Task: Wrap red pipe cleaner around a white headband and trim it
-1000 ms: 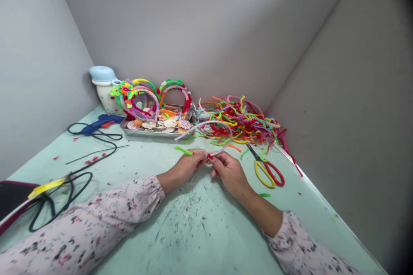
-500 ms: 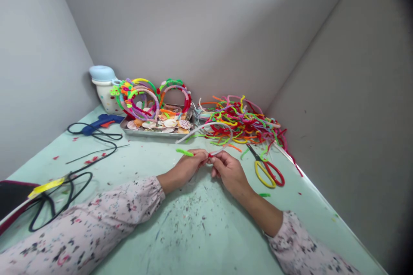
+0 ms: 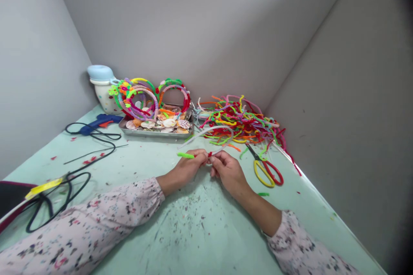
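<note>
A whitish, translucent headband (image 3: 231, 134) curves up and back from between my hands. Around its near end sits a short red wrap (image 3: 210, 154). My left hand (image 3: 190, 166) is closed on a pipe cleaner, whose bright green end (image 3: 185, 155) sticks out to the left. Close beside it, my right hand (image 3: 228, 170) pinches the headband's end, fingertips almost touching the left ones.
Scissors (image 3: 264, 172) lie right of my hands, before a heap of colourful pipe cleaners (image 3: 245, 124). Wrapped headbands (image 3: 142, 103) stand on a metal tray (image 3: 155, 133) of shells. Left are a blue glue gun (image 3: 97, 123), black cable (image 3: 111, 150) and lidded cup (image 3: 105, 94).
The red wrap between my fingertips shows more now. The headband's free end has tilted slightly down and to the right. Both hands stay almost in place.
</note>
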The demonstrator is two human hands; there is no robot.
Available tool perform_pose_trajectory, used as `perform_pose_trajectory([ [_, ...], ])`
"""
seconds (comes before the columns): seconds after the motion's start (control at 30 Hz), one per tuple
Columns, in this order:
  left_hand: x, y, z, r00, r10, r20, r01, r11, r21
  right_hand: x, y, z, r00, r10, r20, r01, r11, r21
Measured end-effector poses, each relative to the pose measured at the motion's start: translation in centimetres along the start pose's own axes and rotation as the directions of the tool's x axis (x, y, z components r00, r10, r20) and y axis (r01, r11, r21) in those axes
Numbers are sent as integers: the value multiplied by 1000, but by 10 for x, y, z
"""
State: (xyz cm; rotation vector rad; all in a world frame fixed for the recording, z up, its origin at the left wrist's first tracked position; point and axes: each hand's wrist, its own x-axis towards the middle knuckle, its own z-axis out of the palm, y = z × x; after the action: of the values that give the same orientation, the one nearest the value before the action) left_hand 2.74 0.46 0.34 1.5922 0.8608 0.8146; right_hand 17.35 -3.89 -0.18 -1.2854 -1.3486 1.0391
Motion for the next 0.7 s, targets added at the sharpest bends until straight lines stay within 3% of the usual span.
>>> perform_pose_trajectory([
  [0.4, -2, 5, -1, 991, 127, 45, -132, 985, 114, 0, -3, 0, 1000, 23, 0, -23, 999, 25],
  [0.7, -6, 10, -1, 988, 145, 54, -153, 973, 174, 0, -6, 1, 999, 51, -19, -50, 998, 32],
])
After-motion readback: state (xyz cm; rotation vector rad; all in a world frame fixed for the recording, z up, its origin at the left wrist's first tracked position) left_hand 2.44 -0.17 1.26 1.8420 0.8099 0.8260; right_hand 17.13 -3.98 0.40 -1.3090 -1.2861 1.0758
